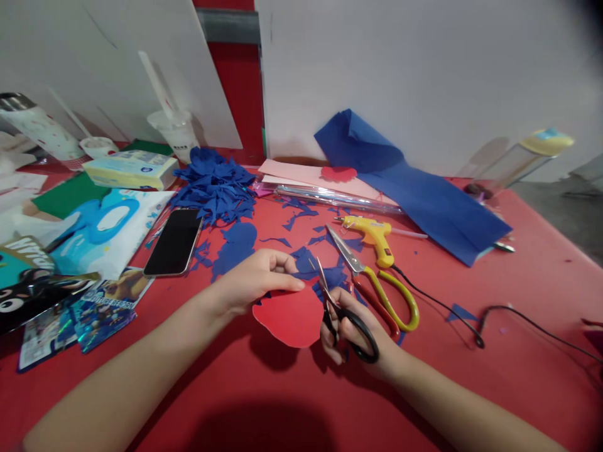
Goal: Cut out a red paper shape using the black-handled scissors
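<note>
My left hand [266, 276] pinches the upper edge of a rounded red paper piece [291, 317], its thumb lying on top. Blue paper shows just behind the red piece, near my fingers. My right hand [353, 329] holds black-handled scissors [360, 336], fingers in the loops. Their blades point up and away, slightly parted, beside the red piece's right edge. Beyond my right hand lie larger scissors [398, 301] with yellow and red handles. Blue paper scraps [235, 242] are scattered on the red table [226, 389] around both hands.
A yellow glue gun [372, 233] with a black cord lies at right of centre. Behind are a heap of blue cut pieces [217, 185] and a long blue sheet [414, 188]. A phone [174, 242], wipes pack [106, 229], tissue pack [132, 168] and cup [175, 135] stand left.
</note>
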Motion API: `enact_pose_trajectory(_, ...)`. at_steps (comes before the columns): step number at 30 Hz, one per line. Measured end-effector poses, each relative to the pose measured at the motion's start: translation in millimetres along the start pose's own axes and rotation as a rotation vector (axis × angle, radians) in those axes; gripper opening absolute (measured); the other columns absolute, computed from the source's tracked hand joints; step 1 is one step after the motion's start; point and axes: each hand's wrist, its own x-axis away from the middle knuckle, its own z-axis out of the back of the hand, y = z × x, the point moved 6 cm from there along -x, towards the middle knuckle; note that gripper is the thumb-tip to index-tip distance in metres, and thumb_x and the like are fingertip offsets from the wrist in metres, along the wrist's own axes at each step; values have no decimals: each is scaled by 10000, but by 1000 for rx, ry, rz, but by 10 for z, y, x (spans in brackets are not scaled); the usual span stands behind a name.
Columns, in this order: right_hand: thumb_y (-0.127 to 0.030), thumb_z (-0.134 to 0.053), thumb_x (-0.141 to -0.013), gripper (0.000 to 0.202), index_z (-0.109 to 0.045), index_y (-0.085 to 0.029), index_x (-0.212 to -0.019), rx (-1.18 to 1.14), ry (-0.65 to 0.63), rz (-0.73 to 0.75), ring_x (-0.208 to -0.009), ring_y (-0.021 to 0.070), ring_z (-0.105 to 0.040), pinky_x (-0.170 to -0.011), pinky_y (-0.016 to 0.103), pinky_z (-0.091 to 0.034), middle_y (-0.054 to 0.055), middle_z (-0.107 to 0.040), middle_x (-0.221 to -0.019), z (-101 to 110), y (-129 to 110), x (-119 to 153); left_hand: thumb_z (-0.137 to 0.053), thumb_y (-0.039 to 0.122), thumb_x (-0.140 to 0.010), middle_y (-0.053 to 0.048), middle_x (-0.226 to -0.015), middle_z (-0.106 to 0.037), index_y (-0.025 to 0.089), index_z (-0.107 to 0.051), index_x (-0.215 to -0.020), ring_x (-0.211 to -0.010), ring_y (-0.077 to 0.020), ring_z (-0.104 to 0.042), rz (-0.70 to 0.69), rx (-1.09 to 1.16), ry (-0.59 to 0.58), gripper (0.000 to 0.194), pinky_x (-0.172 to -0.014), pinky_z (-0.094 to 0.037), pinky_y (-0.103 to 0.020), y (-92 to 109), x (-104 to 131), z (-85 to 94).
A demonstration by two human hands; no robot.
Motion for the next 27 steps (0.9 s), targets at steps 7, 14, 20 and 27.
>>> enact_pose_trajectory(7, -497, -603, -749, 386, -339, -220, -799, 0, -6, 10, -372, 51, -400, -399, 184, -308, -75, -476, -566, 6, 11, -7, -704, 159, -538, 43, -413, -490, 145, -505, -503, -341, -38, -394, -11, -55, -44, 203, -347, -252, -137, 6, -18, 29)
enact_pose_trajectory(14, -515, -621, -724, 409, -335, -227, -776, 40, 7, -3, -329, 53, -395, -358, 172, -285, -76, -502, -527, 15, 11, -12, -676, 137, -561, 79, -400, -467, 136, -480, -516, -343, -18, -373, 34, -115, -113, 200, -341, -230, -121, 29, -35, 44)
enact_pose_trajectory(20, -510, -650, -696, 436, -320, -234, -770, 25, 28, -39, -272, 45, -390, -306, 138, -228, -91, -516, -502, 47, 57, -23, -673, 147, -567, 88, -406, -461, 135, -475, -539, -350, -13, -376, 25, -123, -137, 200, -349, -246, -117, 18, -44, 60)
enact_pose_trajectory(27, -532, -644, -689, 443, -327, -237, -779, 9, 93, 1, -345, 64, -426, -354, 161, -277, -88, -494, -534, 72, 24, -42, -667, 177, -585, 85, -428, -457, 142, -475, -561, -368, -24, -374, 13, -167, -194, 196, -359, -237, -135, -9, -36, 31)
